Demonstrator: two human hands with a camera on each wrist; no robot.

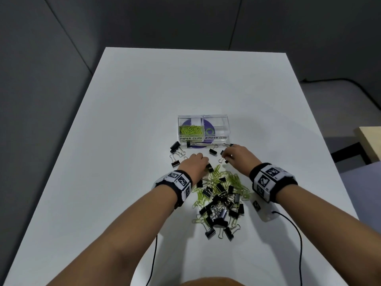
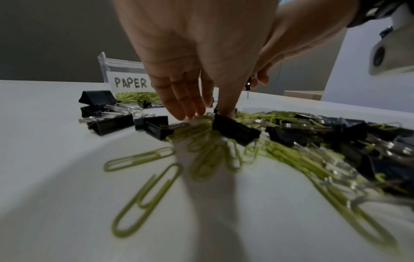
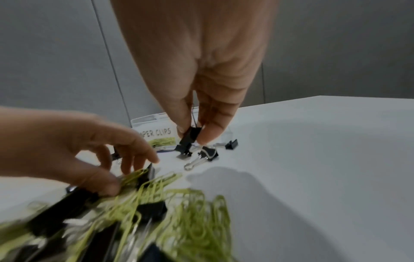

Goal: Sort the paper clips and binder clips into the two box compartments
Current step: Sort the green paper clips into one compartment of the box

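Your right hand (image 3: 197,74) pinches a black binder clip (image 3: 190,136) between thumb and fingertips, just above the table. Your left hand (image 2: 192,58) reaches down with fingers nearly straight and close together, touching green paper clips (image 2: 201,140) at the pile's 11 o'clock edge. The clear box (image 1: 203,129) sits at 12 o'clock on the white table (image 1: 123,120), gray walls behind.

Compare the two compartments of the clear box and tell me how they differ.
The paper clip compartment holds a heap of green clips; the binder clip compartment holds none. The first sits on the left and is labelled PAPER CLIPS; the second sits on the right and is labelled BINDER CLIPS. Both are clear, open-topped halves of one box.
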